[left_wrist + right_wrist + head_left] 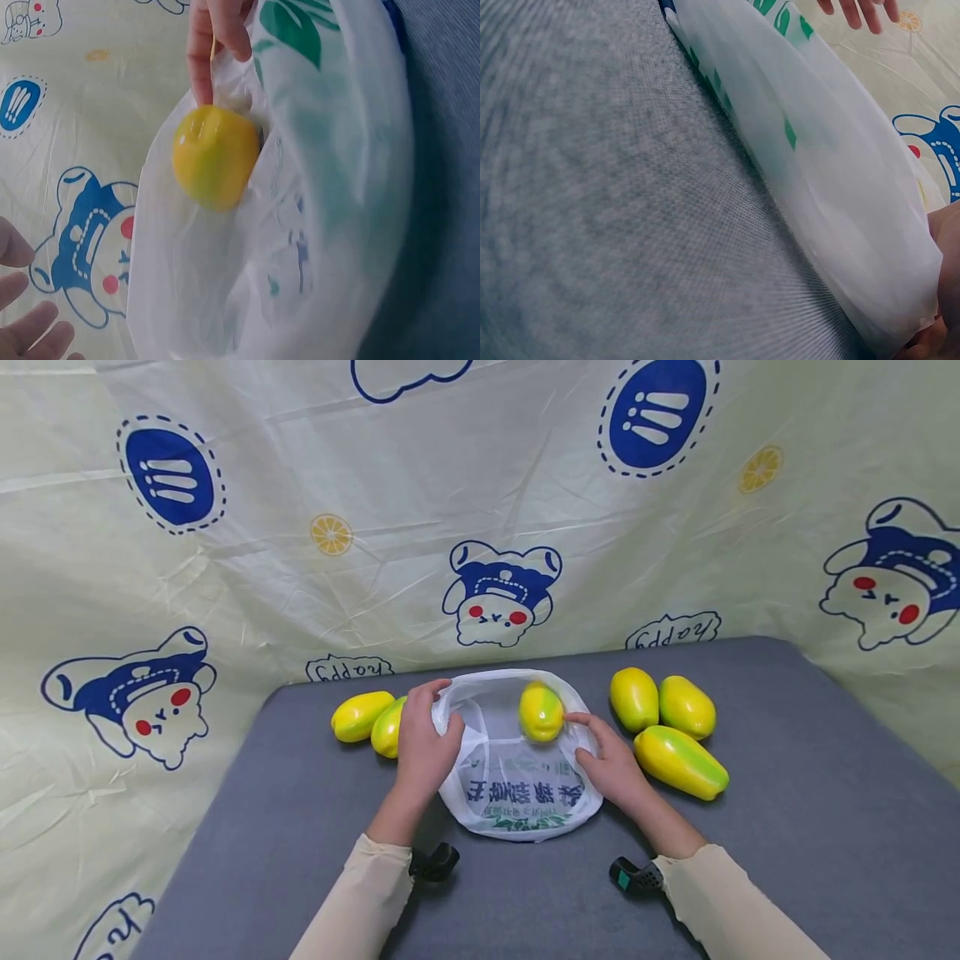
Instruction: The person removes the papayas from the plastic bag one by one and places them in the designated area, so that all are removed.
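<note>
A white plastic bag (525,828) with green leaf print and dark lettering stands with its mouth spread wide on the grey table. Inside, toward the far right, is a yellow-green papaya (541,712). My right hand (611,764) reaches over the bag's right rim, its extended index fingertip at the papaya; in the left wrist view a straight finger (200,71) meets the papaya's end. At the left rim is my left hand (427,739), thumb and fingers apart. Its fingers (34,330) look spread and hold nothing in the left wrist view.
Two papayas (362,717) lie left of the bag, one partly hidden behind my left hand. Three more papayas (681,762) are grouped on the right. Behind the grey table (285,827) hangs a pale printed cloth (390,602).
</note>
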`<state>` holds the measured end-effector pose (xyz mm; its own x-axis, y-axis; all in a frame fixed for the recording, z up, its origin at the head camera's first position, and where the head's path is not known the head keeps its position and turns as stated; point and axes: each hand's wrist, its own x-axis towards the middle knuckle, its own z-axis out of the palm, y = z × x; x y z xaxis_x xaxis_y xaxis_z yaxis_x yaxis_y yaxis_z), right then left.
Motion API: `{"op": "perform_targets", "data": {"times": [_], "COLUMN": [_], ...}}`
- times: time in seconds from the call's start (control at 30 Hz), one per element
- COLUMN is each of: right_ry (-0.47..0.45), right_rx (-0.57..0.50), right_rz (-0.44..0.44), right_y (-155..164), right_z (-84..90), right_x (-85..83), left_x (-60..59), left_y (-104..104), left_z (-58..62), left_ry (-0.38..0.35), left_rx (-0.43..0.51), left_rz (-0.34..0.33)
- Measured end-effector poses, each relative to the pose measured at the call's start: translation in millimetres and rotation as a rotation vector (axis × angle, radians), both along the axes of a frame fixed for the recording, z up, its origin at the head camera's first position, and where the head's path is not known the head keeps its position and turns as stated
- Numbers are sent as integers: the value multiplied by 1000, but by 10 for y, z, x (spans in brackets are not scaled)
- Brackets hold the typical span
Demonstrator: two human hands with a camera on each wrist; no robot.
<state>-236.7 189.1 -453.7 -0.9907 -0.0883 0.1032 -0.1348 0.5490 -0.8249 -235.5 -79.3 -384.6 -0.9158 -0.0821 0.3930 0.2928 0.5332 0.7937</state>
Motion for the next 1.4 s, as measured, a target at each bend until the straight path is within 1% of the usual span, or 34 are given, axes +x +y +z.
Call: {"op": "perform_targets", "data": {"times": [0.13,0.23,0.37,0.47,0.57,0.67,0.87,1.07,1.17,1.4], "right_ry": [1,-2,1,2,4,6,7,20,15,18], "right_rx": [1,0,-3,1,7,6,4,3,2,-2], "right_rz": [4,6,9,10,7,10,16,16,15,18], "right_y": [-1,3,2,7,14,14,6,14,11,-1], "right_z": [2,9,8,2,-1,0,-1,4,2,1], "right_x": [-2,-1,3,9,16,20,7,-6,0,9], "left_x": [-23,-49,-78,-93,-115,-141,-177,-230,-247,-269], "left_y": [101,169,261,341,417,476,569,680,733,821], "left_z": [6,-16,-49,-69,-101,-148,-228,-234,-235,-300], "left_ry": [-30,-30,-38,-90,-140,-168,-207,-219,-246,-295], "left_rx": [2,-3,-19,-23,-18,-4,-20,-43,-59,-115], "left_rz": [-29,-55,-109,-154,-181,-190,-191,-178,-175,-190]}}
